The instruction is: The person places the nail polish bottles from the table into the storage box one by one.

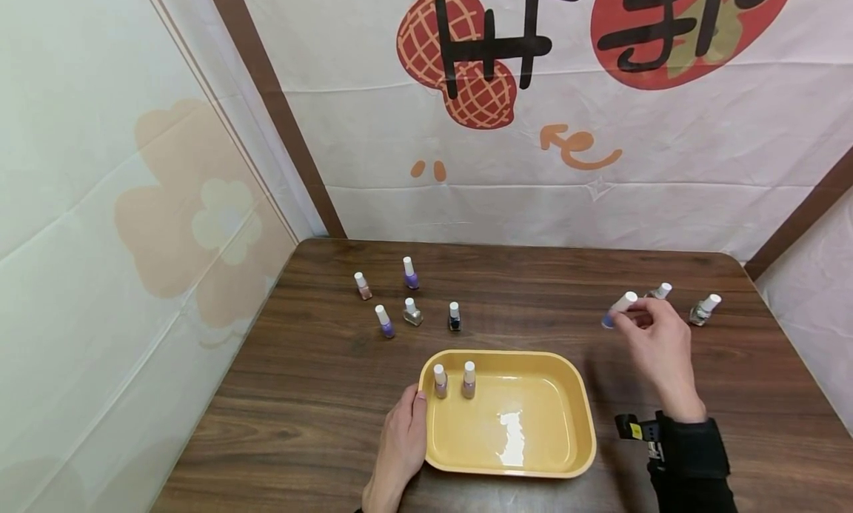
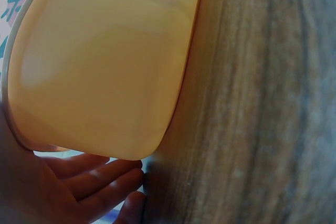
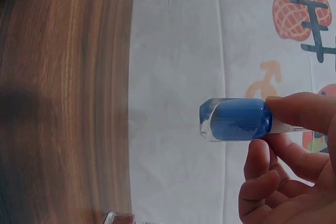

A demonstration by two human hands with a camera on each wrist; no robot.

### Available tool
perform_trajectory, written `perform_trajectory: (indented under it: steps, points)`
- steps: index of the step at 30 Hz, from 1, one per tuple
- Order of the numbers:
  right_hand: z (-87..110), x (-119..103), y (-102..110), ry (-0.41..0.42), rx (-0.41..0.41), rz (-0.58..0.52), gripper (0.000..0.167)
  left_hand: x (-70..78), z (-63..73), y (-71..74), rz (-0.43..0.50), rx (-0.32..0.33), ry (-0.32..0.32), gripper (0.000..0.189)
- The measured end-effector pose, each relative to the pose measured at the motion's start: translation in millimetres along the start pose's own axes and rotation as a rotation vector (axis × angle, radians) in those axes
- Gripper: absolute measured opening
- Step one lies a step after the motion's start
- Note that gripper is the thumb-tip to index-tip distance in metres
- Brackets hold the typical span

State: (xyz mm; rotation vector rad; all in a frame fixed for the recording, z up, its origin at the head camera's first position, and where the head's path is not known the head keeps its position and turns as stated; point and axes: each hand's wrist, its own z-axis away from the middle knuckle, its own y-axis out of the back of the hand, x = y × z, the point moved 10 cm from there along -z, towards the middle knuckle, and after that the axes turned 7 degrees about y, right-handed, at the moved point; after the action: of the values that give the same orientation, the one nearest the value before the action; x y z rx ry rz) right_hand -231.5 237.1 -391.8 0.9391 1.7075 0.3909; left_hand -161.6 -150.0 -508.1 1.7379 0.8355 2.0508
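Observation:
My right hand (image 1: 663, 346) pinches a nail polish bottle (image 3: 236, 120) by its white cap, above the right side of the table. The polish is blue, and the bottle's clear base points away from the fingers in the right wrist view. My left hand (image 1: 401, 440) grips the left side of a yellow tray (image 1: 540, 413), thumb at the rim and the other fingers against the outer wall, as the left wrist view shows. Inside the tray, two pinkish-mauve nail polish bottles (image 1: 469, 380) with white caps stand near the back left corner.
Left of centre on the brown wooden table (image 1: 300, 402) stand several nail polish bottles: purple (image 1: 411, 280), pink (image 1: 363, 286), silvery (image 1: 413, 317) and black (image 1: 455, 323). Two more white-capped bottles (image 1: 700, 315) stand beyond the right hand. A printed curtain (image 1: 373, 209) hangs behind the table.

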Motion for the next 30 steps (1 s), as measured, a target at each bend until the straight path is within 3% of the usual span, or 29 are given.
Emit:
perform_trajectory:
  steps: [12,22,30]
  points:
    - [5.6,-19.7,-12.9,0.057,-0.012,-0.015,0.022,-1.0,-1.1,0.4,0.008,0.000,-0.005,0.034]
    - [10.2,-37.8,-23.7,0.124,-0.021,-0.035,0.017,1.9,1.4,1.4,0.017,0.022,-0.048,0.035]
    - [14.3,-54.6,-37.7,0.181,-0.056,-0.053,0.015,-0.2,-0.4,-0.3,0.025,0.001,-0.018,0.036]
